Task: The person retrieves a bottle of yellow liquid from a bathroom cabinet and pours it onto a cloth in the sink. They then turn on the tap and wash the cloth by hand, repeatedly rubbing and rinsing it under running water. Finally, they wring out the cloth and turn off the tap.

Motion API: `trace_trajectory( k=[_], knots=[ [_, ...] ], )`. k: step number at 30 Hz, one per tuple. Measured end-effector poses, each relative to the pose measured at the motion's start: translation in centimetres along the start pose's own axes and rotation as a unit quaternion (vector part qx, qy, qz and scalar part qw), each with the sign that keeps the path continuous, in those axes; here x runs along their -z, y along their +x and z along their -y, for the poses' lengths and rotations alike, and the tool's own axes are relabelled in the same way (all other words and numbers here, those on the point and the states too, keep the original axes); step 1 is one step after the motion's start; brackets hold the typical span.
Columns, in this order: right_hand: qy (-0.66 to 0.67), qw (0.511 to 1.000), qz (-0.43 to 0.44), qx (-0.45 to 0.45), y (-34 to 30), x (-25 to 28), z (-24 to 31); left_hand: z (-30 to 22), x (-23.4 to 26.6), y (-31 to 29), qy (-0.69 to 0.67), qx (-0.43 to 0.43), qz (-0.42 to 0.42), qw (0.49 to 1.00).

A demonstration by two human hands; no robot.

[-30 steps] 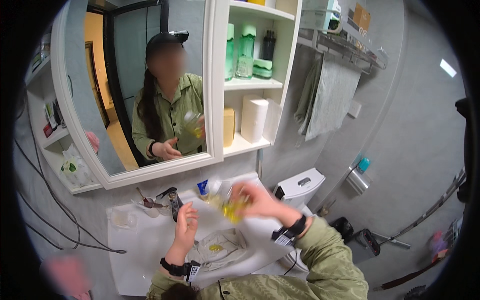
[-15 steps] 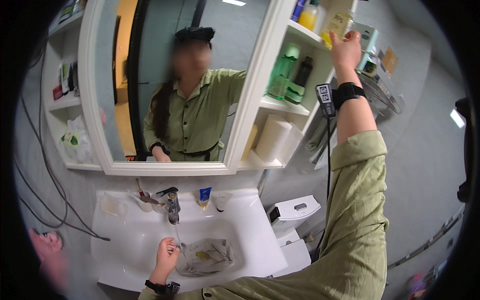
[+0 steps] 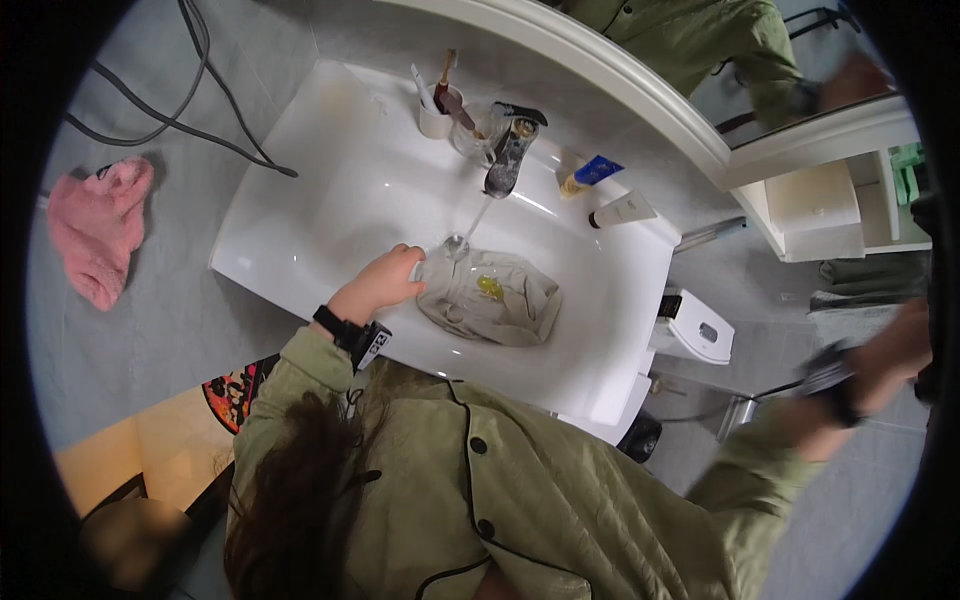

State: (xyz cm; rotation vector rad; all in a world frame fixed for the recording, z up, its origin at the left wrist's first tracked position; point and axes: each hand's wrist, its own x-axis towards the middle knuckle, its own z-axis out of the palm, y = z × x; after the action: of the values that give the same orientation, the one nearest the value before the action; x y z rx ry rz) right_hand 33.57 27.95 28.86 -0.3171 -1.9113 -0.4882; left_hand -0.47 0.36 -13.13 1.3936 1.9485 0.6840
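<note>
A wet light-grey cloth (image 3: pixel 460 315) lies crumpled in the white sink (image 3: pixel 330 215), with a yellow-green patch (image 3: pixel 490 287) on its top. My left hand (image 3: pixel 385 280) is at the cloth's left edge, its fingers curled together; whatever may be between the fingertips is too small to make out. A thin stream of water runs from the faucet (image 3: pixel 508 160) toward the drain (image 3: pixel 456 247). Far over at the right rim, my right hand (image 3: pixel 900 345) is smeared by motion and partly cut off, so its fingers cannot be read.
Behind the sink stand a toothbrush cup (image 3: pixel 435 124), a blue tube (image 3: pixel 597 172) and a white tube (image 3: pixel 622 210). A mirror cabinet (image 3: pixel 700 130) overhangs the back. The toilet (image 3: pixel 698 330) is at the right. Dark cables (image 3: pixel 190 125) and a pink towel (image 3: pixel 100 230) hang at the left.
The view has tipped down from the cabinet to the sink. My right hand has come down from a bottle of yellow liquid on the upper shelf. My left hand stays beside the cloth.
</note>
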Motion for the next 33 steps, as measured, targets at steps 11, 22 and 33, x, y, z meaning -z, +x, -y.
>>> trace_trajectory(
  k=[11, 22, 33],
  knots=[
    [0.252, 0.896, 0.347, -0.117, -18.4, -26.2, 20.5, 3.5, -3.8, 4.6, 0.107, 0.038, 0.186, 0.976],
    [0.270, 0.914, 0.257, -0.158, -27.0, -22.8, 21.9, 5.1, -4.8, 4.4, 0.070, 0.017, 0.207, 0.976],
    [0.212, 0.430, 0.851, -0.212, -42.8, -20.7, 19.1, 0.2, -8.5, 8.6, 0.175, 0.139, 0.290, 0.931]
  ],
)
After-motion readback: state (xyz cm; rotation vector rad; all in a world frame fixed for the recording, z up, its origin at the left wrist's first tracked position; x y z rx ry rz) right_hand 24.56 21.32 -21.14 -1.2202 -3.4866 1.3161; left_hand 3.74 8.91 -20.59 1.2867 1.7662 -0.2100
